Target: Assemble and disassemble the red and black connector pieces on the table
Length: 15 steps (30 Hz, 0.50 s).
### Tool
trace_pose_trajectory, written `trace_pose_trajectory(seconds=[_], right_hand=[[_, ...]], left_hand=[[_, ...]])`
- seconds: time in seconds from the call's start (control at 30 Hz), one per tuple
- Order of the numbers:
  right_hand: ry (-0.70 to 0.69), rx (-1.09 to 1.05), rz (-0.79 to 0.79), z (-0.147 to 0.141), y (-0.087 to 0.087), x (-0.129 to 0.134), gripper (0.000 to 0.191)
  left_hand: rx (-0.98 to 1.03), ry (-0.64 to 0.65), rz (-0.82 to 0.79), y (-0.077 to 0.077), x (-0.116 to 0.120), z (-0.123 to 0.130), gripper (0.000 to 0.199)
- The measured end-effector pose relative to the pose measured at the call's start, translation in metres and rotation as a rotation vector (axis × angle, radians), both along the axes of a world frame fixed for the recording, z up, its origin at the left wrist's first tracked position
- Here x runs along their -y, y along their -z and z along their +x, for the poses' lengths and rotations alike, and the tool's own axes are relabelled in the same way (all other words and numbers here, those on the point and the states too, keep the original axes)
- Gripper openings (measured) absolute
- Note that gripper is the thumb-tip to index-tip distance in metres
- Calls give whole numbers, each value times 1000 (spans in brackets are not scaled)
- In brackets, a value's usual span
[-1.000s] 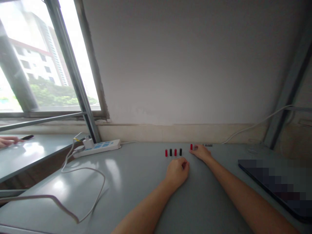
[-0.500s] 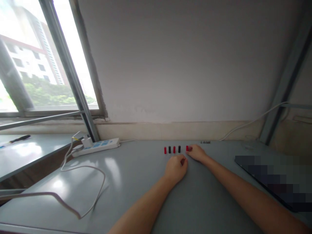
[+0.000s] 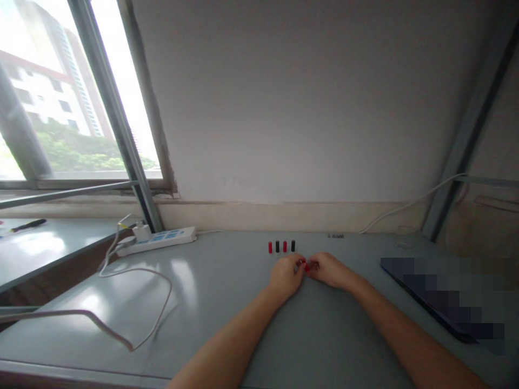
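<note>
- Red pc: small, held at fingertips btwn both hands, near side of the upright row, above or on bench (can't tell which).
- Row, L to R: red cyl, blk cyl, 2nd red cyl, 2nd blk cyl. All upright, apart.
- Handling (advised): steady pc w/ one hand, work w/ the other; keep both ends in line; use light fingertip pressure; keep knuckles clear of row, as a bump would likely topple it.
- R hand: grip nearly closed, thumb & fingertips pinching red pc.
- L hand: fingers curled, tips at red pc; can't tell if grip is clamped, contents hidden.
- Small dk parts: far edge, beyond R hand.
</note>
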State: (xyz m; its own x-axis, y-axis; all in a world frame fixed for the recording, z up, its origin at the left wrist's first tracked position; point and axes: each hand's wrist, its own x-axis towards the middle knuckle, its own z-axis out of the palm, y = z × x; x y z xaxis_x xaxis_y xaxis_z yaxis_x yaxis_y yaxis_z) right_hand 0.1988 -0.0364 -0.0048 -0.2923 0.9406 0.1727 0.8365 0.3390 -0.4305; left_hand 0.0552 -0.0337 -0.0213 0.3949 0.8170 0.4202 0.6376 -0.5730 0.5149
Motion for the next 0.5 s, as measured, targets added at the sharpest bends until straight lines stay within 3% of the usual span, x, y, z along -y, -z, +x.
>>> trace_pose_trajectory(seconds=[0.23, 0.5], right_hand=[[-24, 115, 137, 4, -5, 1, 13], [-22, 33, 192, 8, -1, -1, 22]], left_hand=[[75, -34, -33, -1, -5, -2, 18], [223, -101, -4, -5, -5, -3, 17]])
